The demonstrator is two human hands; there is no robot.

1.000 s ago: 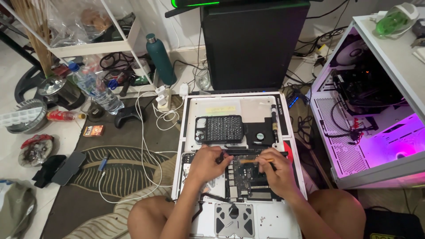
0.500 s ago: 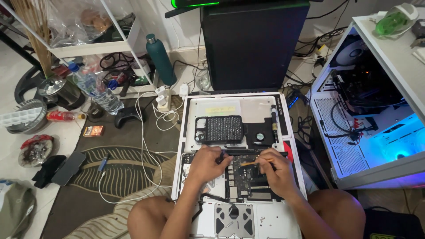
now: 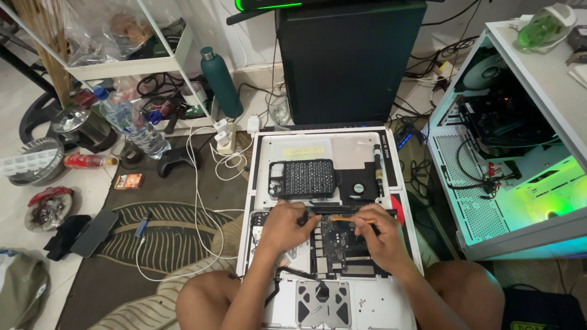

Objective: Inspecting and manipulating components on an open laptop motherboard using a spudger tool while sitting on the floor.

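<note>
An opened white laptop [image 3: 373, 299] lies on the floor between my knees, its dark logic board [image 3: 336, 247] exposed. My left hand [image 3: 284, 229] rests on the board's left side, fingers curled on a small black part. My right hand [image 3: 379, 235] grips a thin orange-handled tool [image 3: 348, 218] pointing left across the board's top edge. Above, on the removed white bottom cover [image 3: 361, 143], sits a black tray of screwdriver bits [image 3: 304, 178] and a small black fan [image 3: 358, 183]. The trackpad underside [image 3: 323, 304] shows near my legs.
A black tower [image 3: 348, 61] stands behind the laptop. An open white computer case [image 3: 520, 159] glows green at right. A teal bottle [image 3: 221, 82], plastic water bottle [image 3: 131, 125], white chargers and cables [image 3: 223, 137], game controller [image 3: 174, 160] and phone [image 3: 92, 232] lie left on the rug.
My hands stay on the board almost unmoved. The lighting in the white computer case went from purple through blue to green.
</note>
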